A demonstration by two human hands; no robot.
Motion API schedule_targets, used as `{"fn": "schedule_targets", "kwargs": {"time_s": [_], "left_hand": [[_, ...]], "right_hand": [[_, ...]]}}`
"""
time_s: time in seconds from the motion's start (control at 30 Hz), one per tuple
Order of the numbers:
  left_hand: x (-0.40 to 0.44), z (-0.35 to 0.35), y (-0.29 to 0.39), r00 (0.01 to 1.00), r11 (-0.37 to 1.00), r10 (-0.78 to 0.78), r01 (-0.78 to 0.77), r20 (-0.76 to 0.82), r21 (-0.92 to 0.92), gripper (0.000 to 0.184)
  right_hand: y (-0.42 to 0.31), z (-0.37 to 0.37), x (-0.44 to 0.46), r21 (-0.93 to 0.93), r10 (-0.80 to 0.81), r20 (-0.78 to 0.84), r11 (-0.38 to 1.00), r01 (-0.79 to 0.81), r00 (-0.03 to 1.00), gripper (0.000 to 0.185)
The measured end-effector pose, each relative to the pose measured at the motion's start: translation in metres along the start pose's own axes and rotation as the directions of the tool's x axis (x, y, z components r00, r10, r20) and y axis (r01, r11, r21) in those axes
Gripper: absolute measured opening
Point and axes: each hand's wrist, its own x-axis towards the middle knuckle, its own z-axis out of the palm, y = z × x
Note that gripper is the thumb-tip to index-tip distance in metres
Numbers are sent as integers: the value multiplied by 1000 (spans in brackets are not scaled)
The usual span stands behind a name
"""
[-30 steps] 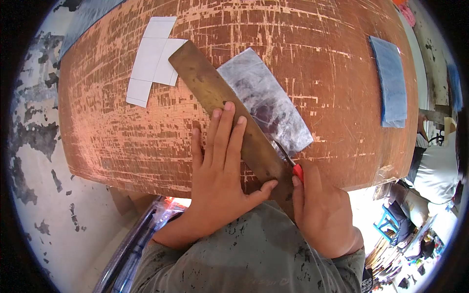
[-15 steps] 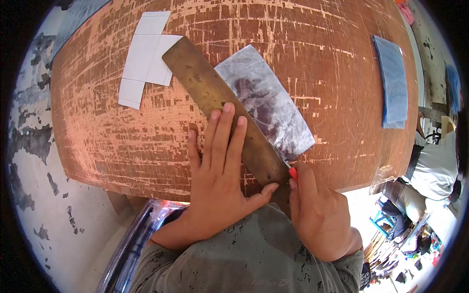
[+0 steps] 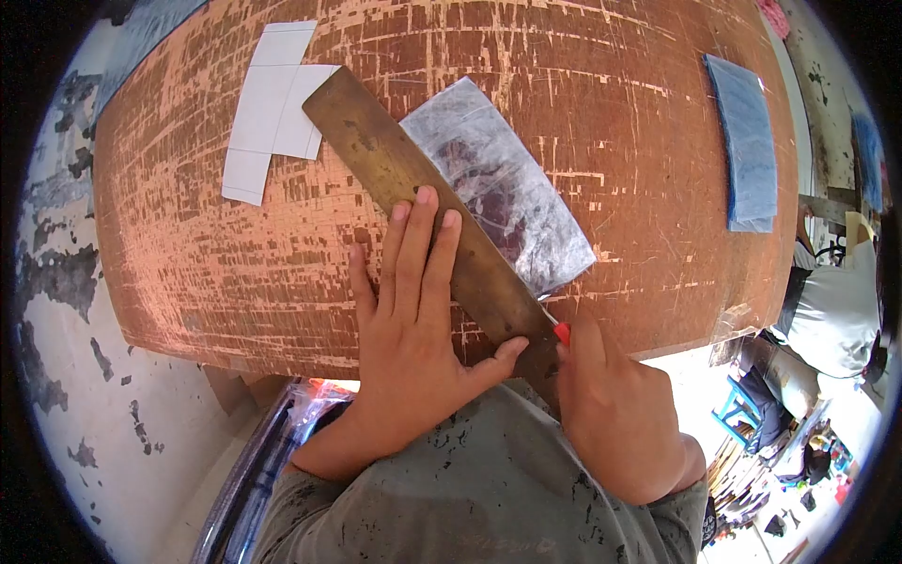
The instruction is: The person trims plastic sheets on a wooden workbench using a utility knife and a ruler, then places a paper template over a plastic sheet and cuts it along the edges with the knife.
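My left hand [image 3: 413, 310] lies flat with spread fingers on a long, worn brass-coloured metal straightedge [image 3: 376, 141], pressing it down at a slant across the table. Under or along its right edge lies a clear plastic sheet [image 3: 526, 207], wrinkled and whitish, possibly several layers. My right hand [image 3: 620, 409] is closed round a cutter knife [image 3: 562, 332] with a red handle. Its thin blade is at the straightedge's right edge, just below the sheet's near corner. Most of the knife's handle is hidden in my fingers.
A white paper template [image 3: 268, 113] with drawn lines lies at the upper left, beside the straightedge's far end. Folded bluish plastic [image 3: 742, 146] rests near the right edge of the scored wooden table [image 3: 648, 188]. Plastic rolls [image 3: 254, 479] stand below left. A person [image 3: 832, 324] is at far right.
My right hand has drawn the knife slightly toward me along the straightedge, past the sheet's near corner. My left hand keeps its place on the straightedge. The whole view has shifted a little.
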Motion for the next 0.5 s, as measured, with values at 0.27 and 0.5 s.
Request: {"fn": "schedule_targets", "kwargs": {"time_s": [0.27, 0.5], "left_hand": [[1, -1, 1, 1000, 999, 6, -7, 28, 36, 125], [0, -1, -1, 1000, 1000, 8, -8, 7, 14, 122]], "right_hand": [[13, 9, -21, 7, 8, -26, 1000, -8, 1000, 19], [18, -4, -22, 100, 42, -85, 994, -34, 995, 20]]}}
